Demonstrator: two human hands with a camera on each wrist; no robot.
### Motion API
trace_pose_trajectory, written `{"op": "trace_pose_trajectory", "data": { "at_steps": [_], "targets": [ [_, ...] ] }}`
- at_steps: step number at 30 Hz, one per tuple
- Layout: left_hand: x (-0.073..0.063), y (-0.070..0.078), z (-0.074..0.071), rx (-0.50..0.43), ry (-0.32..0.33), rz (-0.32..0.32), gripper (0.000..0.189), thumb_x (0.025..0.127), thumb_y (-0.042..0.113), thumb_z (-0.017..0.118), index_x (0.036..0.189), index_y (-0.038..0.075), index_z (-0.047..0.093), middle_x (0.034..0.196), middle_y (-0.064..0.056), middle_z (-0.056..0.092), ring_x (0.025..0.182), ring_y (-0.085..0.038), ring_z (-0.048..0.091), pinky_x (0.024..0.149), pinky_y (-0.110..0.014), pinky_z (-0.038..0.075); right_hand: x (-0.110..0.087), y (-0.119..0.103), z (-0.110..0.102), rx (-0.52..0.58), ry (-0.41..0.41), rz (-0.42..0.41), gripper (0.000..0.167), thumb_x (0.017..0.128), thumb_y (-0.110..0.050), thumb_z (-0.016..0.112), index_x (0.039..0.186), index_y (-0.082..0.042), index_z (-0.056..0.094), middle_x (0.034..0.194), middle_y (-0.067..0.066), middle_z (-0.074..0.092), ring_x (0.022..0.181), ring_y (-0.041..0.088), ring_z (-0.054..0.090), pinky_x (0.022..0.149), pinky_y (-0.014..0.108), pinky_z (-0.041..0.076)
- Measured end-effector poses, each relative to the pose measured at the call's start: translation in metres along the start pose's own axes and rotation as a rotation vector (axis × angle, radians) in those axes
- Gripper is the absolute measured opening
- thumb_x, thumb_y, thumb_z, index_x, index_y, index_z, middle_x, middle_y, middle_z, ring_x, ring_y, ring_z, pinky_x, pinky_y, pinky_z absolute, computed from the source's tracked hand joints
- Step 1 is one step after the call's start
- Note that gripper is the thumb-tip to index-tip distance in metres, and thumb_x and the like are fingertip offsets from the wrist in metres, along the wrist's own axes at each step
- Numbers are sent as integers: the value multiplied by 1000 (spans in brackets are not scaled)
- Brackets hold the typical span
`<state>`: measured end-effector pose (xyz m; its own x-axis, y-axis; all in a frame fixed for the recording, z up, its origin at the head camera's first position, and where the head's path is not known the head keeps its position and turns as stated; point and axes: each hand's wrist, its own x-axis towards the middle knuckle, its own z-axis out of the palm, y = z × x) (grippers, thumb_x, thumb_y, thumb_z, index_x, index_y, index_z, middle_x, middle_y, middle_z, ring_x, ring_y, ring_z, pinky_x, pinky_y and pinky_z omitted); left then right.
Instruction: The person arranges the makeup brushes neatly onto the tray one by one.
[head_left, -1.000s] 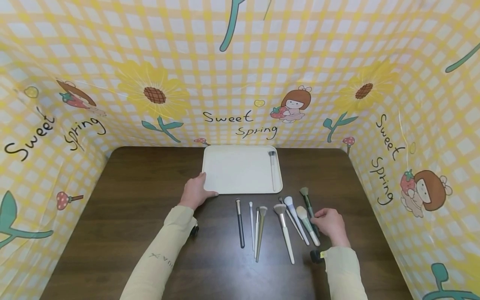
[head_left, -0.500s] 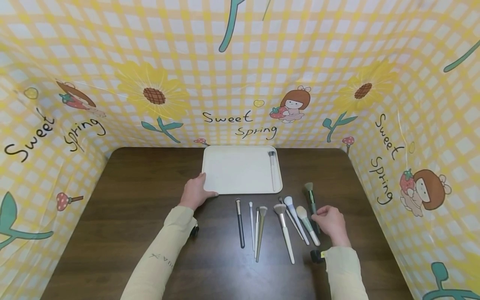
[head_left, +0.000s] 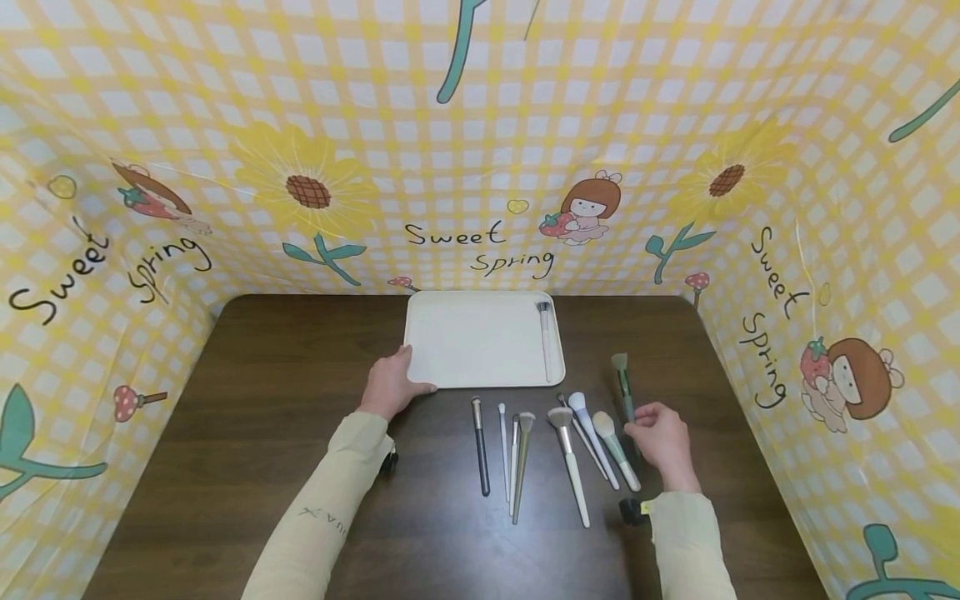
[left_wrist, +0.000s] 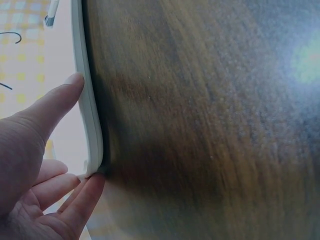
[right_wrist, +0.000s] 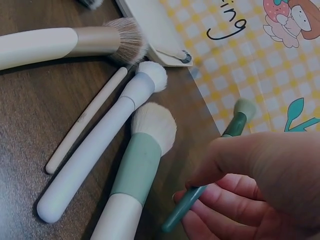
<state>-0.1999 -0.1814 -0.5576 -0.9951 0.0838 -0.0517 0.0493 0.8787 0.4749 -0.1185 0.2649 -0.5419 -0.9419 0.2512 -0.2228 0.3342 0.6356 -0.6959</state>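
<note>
My left hand [head_left: 387, 383] holds the near left corner of a white tray [head_left: 472, 342]. In the left wrist view its thumb lies on the tray's rim [left_wrist: 86, 107] and the fingertips touch the corner. My right hand [head_left: 662, 442] pinches a dark green makeup brush [head_left: 624, 387] by its handle, bristles pointing away from me. The right wrist view shows the green handle [right_wrist: 186, 206] between thumb and fingers, the brush raised at a slant. Just left of that hand lies a makeup brush with a pale green ferrule [head_left: 617, 450]. One makeup brush [head_left: 545, 342] lies along the tray's right side.
Several more makeup brushes lie in front of the tray, among them a black-handled one [head_left: 480, 446], a large white-handled one [head_left: 572, 467] and a lilac one [head_left: 592, 437]. A yellow checked cloth [head_left: 465, 167] surrounds the dark wooden table [head_left: 300, 500] behind and at both sides.
The dark green brush has moved away from me and slightly right in my right hand, its bristle end rising. My left hand and the tray have stayed still.
</note>
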Motion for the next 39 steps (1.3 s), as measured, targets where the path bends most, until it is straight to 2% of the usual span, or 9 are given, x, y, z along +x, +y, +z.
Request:
{"op": "trace_pose_trajectory", "data": {
  "at_steps": [13,22,36,39],
  "targets": [
    [-1,2,-1,12,-9,1,92,80,33,89,145,-14,45,145,-32,48,127,-48,51,104,-52,43,3,-13,0,12,76,-77,23,93,-6,68,113,4,65,106,23,72,90,38,67,76,48,51],
    [0,2,-2,19,-16,-7,92,80,34,89,145,-14,45,145,-32,47,127,-48,51,105,-52,43,5,-22,4,70,132,-109,24,91,-6,71,114,4,68,107,22,73,95,38,70,79,48,52],
    [3,1,1,17,-4,5,92,79,35,89,144,-14,46,144,-34,48,125,-49,53,103,-53,44,12,-40,17,166,108,-98,26,93,-7,71,117,3,66,110,22,72,99,38,69,82,50,55],
    [2,1,0,15,-3,7,91,79,34,89,144,-14,46,144,-34,48,125,-49,53,103,-53,44,13,-43,21,177,101,-96,27,93,-7,70,118,2,65,109,21,71,97,36,70,79,47,56]
  ]
}}
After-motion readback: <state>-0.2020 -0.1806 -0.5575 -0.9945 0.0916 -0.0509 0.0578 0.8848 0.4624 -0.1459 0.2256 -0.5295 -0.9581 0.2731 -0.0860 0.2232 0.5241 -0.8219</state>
